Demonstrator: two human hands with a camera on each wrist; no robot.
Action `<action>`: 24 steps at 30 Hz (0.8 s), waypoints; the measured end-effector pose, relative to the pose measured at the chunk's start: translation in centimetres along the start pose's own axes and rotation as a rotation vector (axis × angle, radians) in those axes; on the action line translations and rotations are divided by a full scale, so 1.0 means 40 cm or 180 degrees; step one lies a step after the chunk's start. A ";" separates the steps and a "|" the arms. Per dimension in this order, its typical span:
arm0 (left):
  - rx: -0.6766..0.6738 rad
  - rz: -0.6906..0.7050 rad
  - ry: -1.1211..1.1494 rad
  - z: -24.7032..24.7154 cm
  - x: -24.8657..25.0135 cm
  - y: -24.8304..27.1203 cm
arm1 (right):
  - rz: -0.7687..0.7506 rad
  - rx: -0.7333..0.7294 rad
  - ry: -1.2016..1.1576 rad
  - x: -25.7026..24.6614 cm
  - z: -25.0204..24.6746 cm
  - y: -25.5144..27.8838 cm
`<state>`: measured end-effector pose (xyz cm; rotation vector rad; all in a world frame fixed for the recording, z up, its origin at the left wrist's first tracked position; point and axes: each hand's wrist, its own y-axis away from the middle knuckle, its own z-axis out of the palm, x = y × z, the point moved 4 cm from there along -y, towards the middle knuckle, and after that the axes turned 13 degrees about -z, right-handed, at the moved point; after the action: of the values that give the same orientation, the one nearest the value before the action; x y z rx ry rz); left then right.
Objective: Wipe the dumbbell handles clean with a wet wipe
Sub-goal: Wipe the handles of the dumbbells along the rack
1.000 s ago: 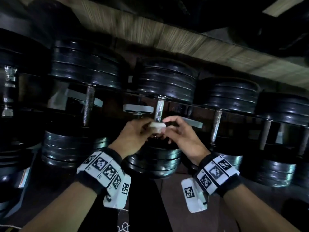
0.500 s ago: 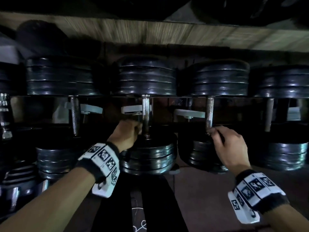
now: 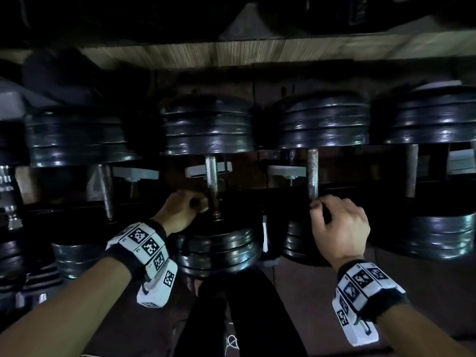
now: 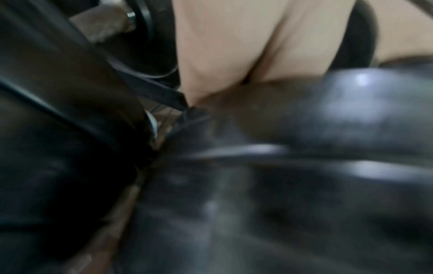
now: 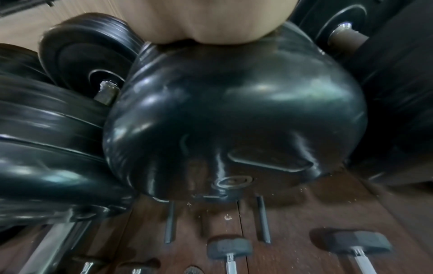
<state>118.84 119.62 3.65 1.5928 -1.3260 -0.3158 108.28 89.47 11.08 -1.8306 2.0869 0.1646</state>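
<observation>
- Left hand [image 3: 180, 211], fingers clenched on a white wet wipe [image 3: 203, 207], sits at 9 o'clock of the middle dumbbell handle [image 3: 211, 181], ready to rub it
- Right hand [image 3: 340, 225] curls round the next handle [image 3: 312, 173] at its 6 o'clock end, likely steadying it

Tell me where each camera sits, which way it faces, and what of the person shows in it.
Head: worn on the head, facing forward and down at a dumbbell rack; both forearms, left hand and right hand show.
Left wrist: faces along the hand; blurred palm, dark plates.
Right wrist: faces along the hand at a black plate; palm edge shows.
Shared: head and right wrist views both show that plate.
</observation>
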 end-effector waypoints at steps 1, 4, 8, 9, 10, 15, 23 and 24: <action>0.0049 0.0039 0.0062 -0.013 0.012 -0.005 | -0.0022 0.0025 0.0019 0.001 0.000 0.000; 0.0349 0.0172 0.1296 -0.077 0.065 -0.025 | -0.0069 0.0126 0.0053 0.001 -0.003 0.001; 0.0341 0.0320 0.1524 -0.092 0.092 -0.024 | -0.0105 0.0142 0.0011 0.001 -0.002 0.002; 0.0299 0.0335 0.1211 -0.082 0.084 -0.013 | -0.0109 0.0158 0.0018 0.001 -0.002 0.003; 0.0223 0.0339 0.0759 -0.065 0.071 -0.001 | -0.0117 0.0175 0.0028 0.000 -0.002 0.002; -0.0209 0.0188 0.0216 -0.015 0.033 0.019 | -0.0071 0.0155 0.0074 0.002 0.000 0.003; 0.0235 -0.0069 0.1951 -0.086 0.075 -0.082 | -0.0059 0.0071 0.0102 0.001 0.002 0.001; 0.0263 -0.0008 0.1969 -0.083 0.072 -0.070 | -0.0060 0.0075 0.0107 0.002 0.004 0.001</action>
<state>123.92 118.61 4.05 1.5836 -0.8624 0.2253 108.27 89.46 10.92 -1.8510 2.0842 0.1047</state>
